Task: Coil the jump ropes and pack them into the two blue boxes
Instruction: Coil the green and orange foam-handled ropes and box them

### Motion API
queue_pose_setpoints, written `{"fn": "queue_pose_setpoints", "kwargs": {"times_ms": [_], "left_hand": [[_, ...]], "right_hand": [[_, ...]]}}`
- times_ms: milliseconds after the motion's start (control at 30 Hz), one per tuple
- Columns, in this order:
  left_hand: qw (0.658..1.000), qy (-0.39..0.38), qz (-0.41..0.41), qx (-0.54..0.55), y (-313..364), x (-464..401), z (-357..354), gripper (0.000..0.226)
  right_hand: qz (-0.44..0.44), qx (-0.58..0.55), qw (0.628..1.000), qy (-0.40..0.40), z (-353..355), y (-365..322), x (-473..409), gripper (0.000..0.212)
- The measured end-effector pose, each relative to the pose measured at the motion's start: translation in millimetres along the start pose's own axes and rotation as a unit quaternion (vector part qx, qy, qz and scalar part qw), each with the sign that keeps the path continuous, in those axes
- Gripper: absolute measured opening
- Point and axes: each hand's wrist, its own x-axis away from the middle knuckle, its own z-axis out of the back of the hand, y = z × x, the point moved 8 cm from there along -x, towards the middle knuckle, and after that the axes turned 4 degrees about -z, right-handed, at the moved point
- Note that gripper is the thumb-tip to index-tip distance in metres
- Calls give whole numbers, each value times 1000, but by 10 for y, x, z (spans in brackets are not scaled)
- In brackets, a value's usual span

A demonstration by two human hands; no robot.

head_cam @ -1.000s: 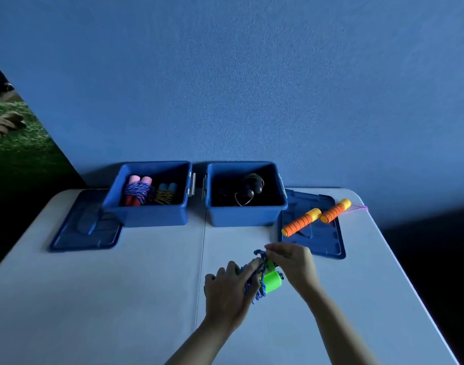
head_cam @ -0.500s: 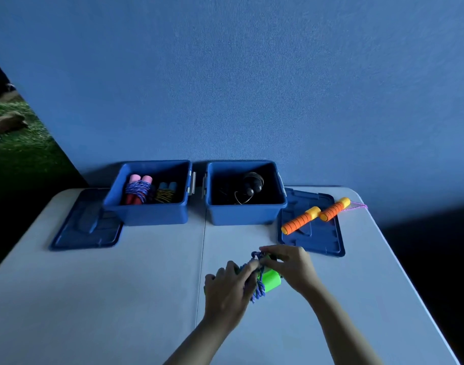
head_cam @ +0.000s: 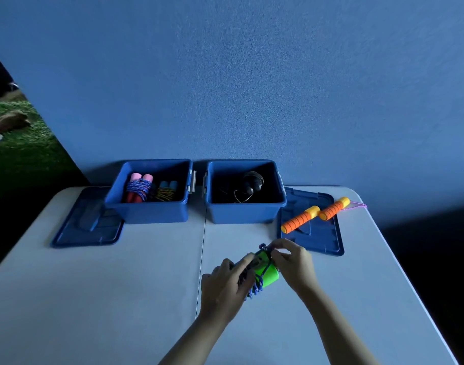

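Both hands are at work near the middle of the white table (head_cam: pixel 120 299), just right of its centre seam. The left hand (head_cam: pixel 225 288) is closed around the green-handled jump rope (head_cam: pixel 266 275), fingers wrapped over the bundled handles; the right hand (head_cam: pixel 294 262) pinches the blue cord (head_cam: pixel 263 246) at the far end of the handles between thumb and fingertips. The bundle's long axis runs from near-left to far-right, tilted toward the right blue box (head_cam: pixel 245 209).

Judgement: the coil is being finished — the cord end tucked or tied — and packing follows. The right blue box lies straight ahead of the hands, well apart, holding one black rope (head_cam: pixel 249 187) with much open room. The left blue box (head_cam: pixel 146 209), ahead and to the left, already carries a pink-handled rope (head_cam: pixel 138 188) and a blue-handled rope (head_cam: pixel 167 191), so it is the tighter fit. Both hands lie about equally near the right box.

The path forward is bare tabletop. The right lid (head_cam: pixel 317 238) lies flat just beyond the right hand, with an orange-handled rope (head_cam: pixel 315 213) resting across it — uncoiled, its purple cord (head_cam: pixel 358 206) trailing at the table's far right corner. The left lid (head_cam: pixel 88 230) lies clear of the route.
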Motion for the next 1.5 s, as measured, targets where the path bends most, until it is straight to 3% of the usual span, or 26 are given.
{"fn": "queue_pose_setpoints", "kwargs": {"times_ms": [267, 367, 733, 933, 1033, 1133, 1300, 1500], "left_hand": [[998, -16, 50, 31, -87, 60, -46, 69], [998, -17, 58, 29, -103, 72, -55, 74], [1000, -9, 24, -5, -90, 63, -8, 63], [989, 4, 118, 93, -168, 31, 84, 45], [986, -11, 120, 111, -186, 12, 76, 46], [983, -24, 122, 134, -190, 36, 63, 48], [978, -36, 126, 165, -225, 89, 131, 44], [974, -62, 125, 180, -275, 185, 254, 37]], "right_hand": [[-47, -95, 991, -78, -87, 122, -96, 23], [-33, -66, 992, -99, -107, 96, -119, 23], [-174, -206, 952, -148, -256, 358, -89, 12], [-131, -184, 969, -104, -219, 311, -52, 13], [-112, -133, 980, -96, -204, 238, -18, 16], [-63, -101, 989, -93, -207, 91, 34, 5], [-12, -51, 996, -72, -239, -52, 174, 12], [-25, -14, 991, -130, -483, -159, 282, 13]]}}
